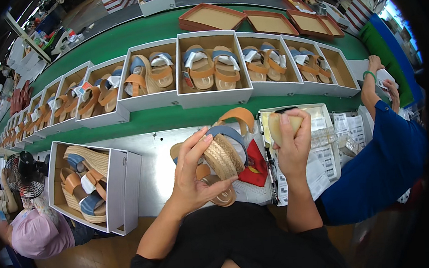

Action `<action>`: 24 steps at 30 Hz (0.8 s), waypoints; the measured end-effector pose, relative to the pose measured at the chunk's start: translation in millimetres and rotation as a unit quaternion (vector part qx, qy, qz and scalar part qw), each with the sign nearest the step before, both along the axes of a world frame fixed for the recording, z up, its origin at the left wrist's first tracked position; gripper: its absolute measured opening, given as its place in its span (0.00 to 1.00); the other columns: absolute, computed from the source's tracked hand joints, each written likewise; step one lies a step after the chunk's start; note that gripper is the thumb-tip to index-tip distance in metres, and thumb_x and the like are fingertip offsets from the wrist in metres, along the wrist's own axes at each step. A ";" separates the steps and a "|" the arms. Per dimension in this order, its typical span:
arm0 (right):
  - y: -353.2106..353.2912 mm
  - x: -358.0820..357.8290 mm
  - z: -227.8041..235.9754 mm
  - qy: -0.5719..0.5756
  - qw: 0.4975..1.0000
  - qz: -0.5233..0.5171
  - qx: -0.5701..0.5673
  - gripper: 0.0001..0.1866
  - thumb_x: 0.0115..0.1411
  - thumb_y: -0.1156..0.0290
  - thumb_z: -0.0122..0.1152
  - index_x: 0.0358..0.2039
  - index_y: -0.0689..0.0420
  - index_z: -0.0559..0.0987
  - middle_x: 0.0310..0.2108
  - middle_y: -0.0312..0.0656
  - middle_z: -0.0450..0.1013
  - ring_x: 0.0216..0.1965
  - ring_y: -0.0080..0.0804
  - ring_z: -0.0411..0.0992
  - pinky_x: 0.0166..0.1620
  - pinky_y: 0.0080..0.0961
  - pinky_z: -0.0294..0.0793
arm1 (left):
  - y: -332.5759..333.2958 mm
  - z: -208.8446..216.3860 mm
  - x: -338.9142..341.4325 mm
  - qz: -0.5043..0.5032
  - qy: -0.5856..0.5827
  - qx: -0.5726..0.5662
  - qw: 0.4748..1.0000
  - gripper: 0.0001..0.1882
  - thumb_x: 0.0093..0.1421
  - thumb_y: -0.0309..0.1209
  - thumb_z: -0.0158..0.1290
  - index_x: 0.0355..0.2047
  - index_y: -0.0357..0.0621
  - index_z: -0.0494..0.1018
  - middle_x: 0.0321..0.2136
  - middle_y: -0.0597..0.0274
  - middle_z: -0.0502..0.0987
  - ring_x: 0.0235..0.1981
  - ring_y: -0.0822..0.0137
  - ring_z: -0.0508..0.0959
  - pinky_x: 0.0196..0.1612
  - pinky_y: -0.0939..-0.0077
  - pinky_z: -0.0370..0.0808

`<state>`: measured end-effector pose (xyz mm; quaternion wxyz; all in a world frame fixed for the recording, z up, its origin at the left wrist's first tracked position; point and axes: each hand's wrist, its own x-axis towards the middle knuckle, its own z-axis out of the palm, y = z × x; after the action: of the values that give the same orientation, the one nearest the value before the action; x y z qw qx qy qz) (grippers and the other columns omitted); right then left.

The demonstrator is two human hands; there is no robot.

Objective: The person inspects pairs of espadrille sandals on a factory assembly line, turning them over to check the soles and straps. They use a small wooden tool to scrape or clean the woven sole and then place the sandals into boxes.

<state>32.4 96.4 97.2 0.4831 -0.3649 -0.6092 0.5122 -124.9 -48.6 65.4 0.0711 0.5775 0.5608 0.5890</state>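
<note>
My left hand (pixel 190 178) is closed around a wedge sandal (pixel 221 156) with a braided rope-like sole and blue and tan straps. Its sole side faces to the right, tilted toward my other hand. In my right hand (pixel 295 150), thumb against its face, is a pale yellow rounded block (pixel 275 129), apart from the sandal. Under the held sandal a second sandal (pixel 223 198) lies on the metal table, partly hidden by my left hand. A red cloth or packet (pixel 255 167) lies just right of it.
Left stands an open white shoebox (pixel 128 191) holding a pair of sandals. Beyond, a curved row of open sandal boxes (pixel 215 97) lines a green belt (pixel 158 119). Brown lids (pixel 210 18) lie behind. At right are a tray of label sheets (pixel 335 162) and a co-worker in blue (pixel 383 166).
</note>
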 end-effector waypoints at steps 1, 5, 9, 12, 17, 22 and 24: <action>-0.4 2.4 -6.5 -0.005 1.000 0.007 -0.010 0.11 0.68 0.65 0.53 0.44 0.57 0.67 0.32 0.40 0.72 0.25 0.18 0.70 0.22 0.15 0.70 | -1.4 0.1 -1.4 0.004 -0.006 -0.001 1.000 0.51 0.37 0.30 0.74 0.61 0.44 0.60 0.59 0.40 0.63 0.59 0.48 0.68 0.58 0.57 0.69; -9.2 6.8 -26.7 -0.037 0.999 0.027 -0.030 0.11 0.68 0.64 0.52 0.44 0.57 0.67 0.31 0.39 0.72 0.22 0.16 0.68 0.21 0.13 0.68 | -5.2 3.7 -10.3 0.023 0.014 0.004 1.000 0.51 0.37 0.30 0.74 0.61 0.43 0.59 0.59 0.40 0.63 0.59 0.49 0.68 0.59 0.59 0.68; -14.4 8.4 -36.2 -0.060 0.997 0.042 -0.019 0.13 0.67 0.65 0.54 0.46 0.59 0.67 0.30 0.41 0.73 0.24 0.19 0.70 0.26 0.19 0.71 | -8.4 1.7 -17.3 0.005 0.016 -0.003 1.000 0.55 0.37 0.29 0.75 0.64 0.44 0.54 0.61 0.43 0.59 0.63 0.50 0.63 0.64 0.58 0.62; -18.4 5.7 -38.9 -0.096 0.994 0.052 -0.011 0.16 0.66 0.64 0.55 0.49 0.59 0.68 0.30 0.45 0.75 0.26 0.29 0.74 0.31 0.28 0.74 | -8.5 4.4 -19.9 0.006 0.014 0.015 1.000 0.54 0.38 0.29 0.74 0.63 0.43 0.56 0.61 0.43 0.60 0.62 0.50 0.64 0.63 0.58 0.63; -27.3 13.1 -85.4 -0.346 0.928 0.135 0.002 0.23 0.62 0.57 0.58 0.52 0.56 0.68 0.31 0.58 0.76 0.35 0.60 0.75 0.38 0.48 0.73 | -18.9 4.1 -36.7 0.052 -0.014 0.042 0.998 0.55 0.40 0.29 0.73 0.65 0.42 0.52 0.62 0.47 0.60 0.62 0.54 0.64 0.62 0.60 0.66; -59.6 18.2 -144.5 -0.437 0.863 0.159 0.197 0.18 0.58 0.66 0.63 0.47 0.58 0.75 0.31 0.47 0.72 0.32 0.46 0.73 0.36 0.39 0.73 | -52.8 21.7 -82.4 0.124 -0.273 0.101 0.949 0.54 0.44 0.31 0.64 0.69 0.42 0.47 0.62 0.51 0.60 0.62 0.56 0.65 0.63 0.62 0.64; -57.3 16.2 -145.5 -0.431 0.852 0.145 0.259 0.15 0.56 0.68 0.64 0.43 0.58 0.76 0.33 0.45 0.71 0.35 0.45 0.71 0.38 0.39 0.73 | -79.7 23.8 -104.4 0.135 -0.335 0.161 0.918 0.44 0.52 0.36 0.56 0.67 0.36 0.52 0.60 0.49 0.65 0.61 0.56 0.68 0.65 0.58 0.62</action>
<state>48.6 39.1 -48.4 0.1692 -0.3183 -0.9129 0.1916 -229.3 -128.3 89.1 0.0808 0.2685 0.4741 0.8346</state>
